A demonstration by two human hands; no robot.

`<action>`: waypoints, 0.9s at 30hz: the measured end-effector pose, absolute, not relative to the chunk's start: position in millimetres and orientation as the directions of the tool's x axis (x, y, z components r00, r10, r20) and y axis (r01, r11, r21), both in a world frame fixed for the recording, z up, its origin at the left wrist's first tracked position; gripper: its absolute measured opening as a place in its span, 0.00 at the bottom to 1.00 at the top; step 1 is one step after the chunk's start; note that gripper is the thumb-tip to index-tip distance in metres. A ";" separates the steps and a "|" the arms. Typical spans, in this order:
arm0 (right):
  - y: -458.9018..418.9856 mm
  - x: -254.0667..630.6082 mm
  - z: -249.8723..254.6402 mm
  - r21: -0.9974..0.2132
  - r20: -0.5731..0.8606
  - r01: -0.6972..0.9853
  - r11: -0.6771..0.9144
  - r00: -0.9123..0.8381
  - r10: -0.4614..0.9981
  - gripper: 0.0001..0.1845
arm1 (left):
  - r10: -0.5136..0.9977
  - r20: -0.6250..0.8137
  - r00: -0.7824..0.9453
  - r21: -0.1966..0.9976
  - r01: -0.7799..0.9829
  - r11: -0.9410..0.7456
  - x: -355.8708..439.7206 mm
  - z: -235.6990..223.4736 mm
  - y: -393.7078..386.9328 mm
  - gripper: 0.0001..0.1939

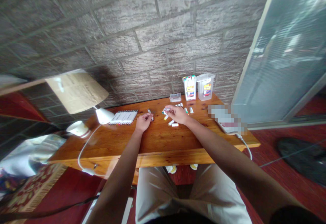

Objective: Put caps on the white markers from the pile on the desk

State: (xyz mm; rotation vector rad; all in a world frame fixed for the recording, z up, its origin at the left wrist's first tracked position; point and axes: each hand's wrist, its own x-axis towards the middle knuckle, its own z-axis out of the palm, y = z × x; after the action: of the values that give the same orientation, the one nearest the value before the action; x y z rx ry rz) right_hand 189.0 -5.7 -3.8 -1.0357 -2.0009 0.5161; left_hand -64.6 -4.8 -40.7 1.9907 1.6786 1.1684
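Note:
My left hand rests on the wooden table with its fingers closed on a white marker, seen only in part. To the right, my right hand pinches a small white marker cap among others like it. Near its fingers lie a yellow-ended cap, an orange-ended cap and several more short white caps. Left of my left hand, several white markers lie side by side in a row. The fingertips are small in view, so their exact hold is partly hidden.
At the back stand a clear box of markers, a second clear container and a low clear lid. A lamp and a paper cup stand left. A blurred-out device with a cable lies right.

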 end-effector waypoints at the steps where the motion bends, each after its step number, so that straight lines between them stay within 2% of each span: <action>1: -5.7 188.9 -3.9 -0.658 0.472 0.479 0.581 -0.339 0.814 0.16 | 0.920 0.393 -0.003 0.669 0.687 -0.284 -64.7 -41.0 -4.4 0.19; 11: 2.0 190.6 -10.1 -0.642 0.493 0.421 0.641 -0.414 0.766 0.10 | 0.862 0.499 -0.090 0.658 0.686 -0.310 -65.8 -44.1 -1.4 0.14; 15: 3.4 190.3 -12.3 -0.636 0.503 0.406 0.656 -0.426 0.752 0.10 | 0.823 0.556 -0.118 0.605 0.736 -0.303 -67.2 -43.9 -0.7 0.10; 19: 3.9 190.2 -13.3 -0.650 0.506 0.366 0.666 -0.446 0.738 0.09 | 0.857 0.507 -0.090 0.604 0.747 -0.279 -68.0 -44.6 -1.2 0.09; 27: 2.9 190.4 -12.8 -0.679 0.517 0.327 0.658 -0.424 0.744 0.09 | 0.895 0.440 -0.077 0.712 0.636 -0.296 -68.6 -45.8 -0.8 0.12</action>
State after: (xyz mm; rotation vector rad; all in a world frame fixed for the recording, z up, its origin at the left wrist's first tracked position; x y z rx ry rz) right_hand 190.4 2.9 -12.8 -0.8316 -2.0204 0.6183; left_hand -68.6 -0.8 -45.8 1.9173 1.6622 1.3117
